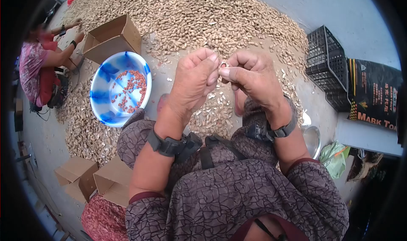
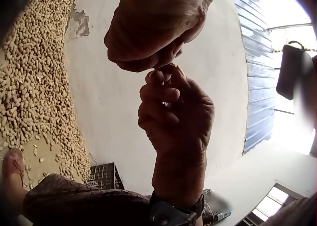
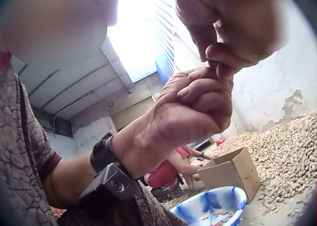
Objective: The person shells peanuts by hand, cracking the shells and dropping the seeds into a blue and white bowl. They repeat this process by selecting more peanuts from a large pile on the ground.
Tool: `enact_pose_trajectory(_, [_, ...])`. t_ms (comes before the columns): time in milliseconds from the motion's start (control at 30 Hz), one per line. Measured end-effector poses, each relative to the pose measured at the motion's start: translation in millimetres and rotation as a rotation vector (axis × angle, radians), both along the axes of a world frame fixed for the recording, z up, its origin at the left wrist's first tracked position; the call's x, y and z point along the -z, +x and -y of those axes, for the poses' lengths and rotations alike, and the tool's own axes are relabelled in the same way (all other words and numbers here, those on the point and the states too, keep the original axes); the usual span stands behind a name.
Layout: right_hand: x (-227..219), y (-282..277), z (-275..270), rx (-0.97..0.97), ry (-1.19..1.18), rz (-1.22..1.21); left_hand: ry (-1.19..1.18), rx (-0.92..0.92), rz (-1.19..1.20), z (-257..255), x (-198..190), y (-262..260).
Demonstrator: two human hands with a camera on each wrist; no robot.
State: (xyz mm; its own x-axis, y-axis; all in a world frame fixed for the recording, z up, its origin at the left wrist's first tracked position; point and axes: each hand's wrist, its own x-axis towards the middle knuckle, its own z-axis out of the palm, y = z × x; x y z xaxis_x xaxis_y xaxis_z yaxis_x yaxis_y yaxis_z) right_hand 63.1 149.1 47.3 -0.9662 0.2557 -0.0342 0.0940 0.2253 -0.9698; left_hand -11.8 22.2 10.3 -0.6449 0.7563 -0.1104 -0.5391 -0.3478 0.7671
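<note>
In the head view, my left hand and right hand meet above my lap. Between thumbs and fingertips they pinch a peanut, its pale shell parted over a reddish kernel. The right wrist view has the left hand with curled fingers, its tips right at those of the right hand. From the left wrist, fingers hide most of the peanut. A blue and white basin with shelled red peanuts stands to the left. Broken shells lie on the floor below the hands.
A big heap of unshelled peanuts spreads across the far floor. Near the basin stands a cardboard box, with another person beyond. Black crates and a printed sack line the right wall. More boxes sit at near left.
</note>
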Motion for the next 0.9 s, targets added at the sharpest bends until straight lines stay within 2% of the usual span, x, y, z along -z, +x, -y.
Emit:
enact_pose_trajectory(67, [6, 0, 1, 0.019, -0.145, -0.024, 0.035, -0.022, 0.115, 0, 0, 0])
enact_pose_trajectory(100, [6, 0, 1, 0.019, -0.139, -0.031, 0.041, -0.021, 0.108, 0, 0, -1])
enact_pose_trajectory(167, [4, 0, 0, 0.015, -0.211, -0.01, -0.056, -0.028, 0.07, 5, 1, -5])
enact_pose_trajectory(200, [-3, 2, 1, 0.029, -0.248, 0.057, -0.208, -0.01, -0.011, 9, -3, -7])
enact_pose_trajectory(233, [-4, 2, 1, 0.026, -0.243, 0.047, -0.203, -0.013, -0.02, 12, -6, -7])
enact_pose_trajectory(300, [-3, 4, 0, 0.027, -0.216, 0.046, -0.674, 0.008, -0.604, 17, -9, -7])
enact_pose_trajectory(367, [0, 5, 1, 0.026, -0.211, 0.012, -0.648, 0.075, -0.524, 24, -3, -14])
enact_pose_trajectory(533, [6, 5, 2, 0.011, -0.093, 0.001, -0.634, 0.265, -0.738, 35, 0, -2])
enact_pose_trajectory(667, [13, 4, 3, 0.015, 0.002, -0.066, -0.651, 0.279, -0.582, 33, -21, -5])
enact_pose_trajectory(733, [10, 4, 6, 0.02, 0.04, -0.063, -0.526, 0.199, -0.411, 32, -23, -6])
enact_pose_trajectory(900, [12, 2, 9, 0.002, 0.12, -0.045, -0.445, 0.102, -0.42, 20, -14, 1])
